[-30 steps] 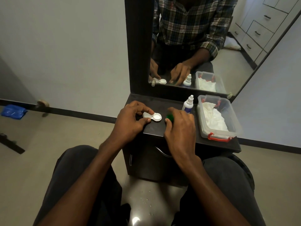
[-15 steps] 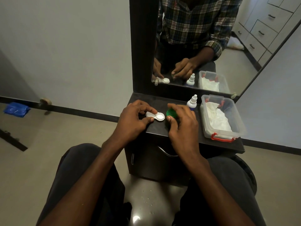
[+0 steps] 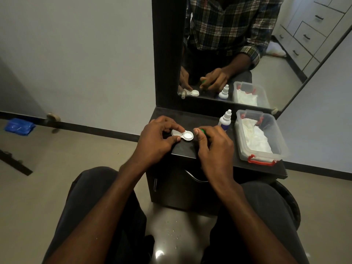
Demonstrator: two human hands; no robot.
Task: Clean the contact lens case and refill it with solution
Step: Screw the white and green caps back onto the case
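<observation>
- Gripping the white contact lens case (image 3: 182,135) at its left well, the left hand (image 3: 155,139) pinched it between thumb and forefinger, as in the earlier frames; case lay on the dark cabinet top (image 3: 190,119) near its front-left edge.
- Right hand (image 3: 213,147) had risen off the cabinet top since a second ago, fingers closed around a green cap (image 3: 202,132), now at 3 o'clock of the case's open right well, just beside it; the thumb tip nearly touched the well's rim.
- Solution bottle (image 3: 225,120), white with blue label, stood upright at 2 o'clock of the case, unmoved.
- Clear plastic box (image 3: 261,155) with red latches, holding white tissue (image 3: 257,136), sat at 3 o'clock of the bottle, unmoved.
- Mirror (image 3: 238,54) behind repeated the hands.
</observation>
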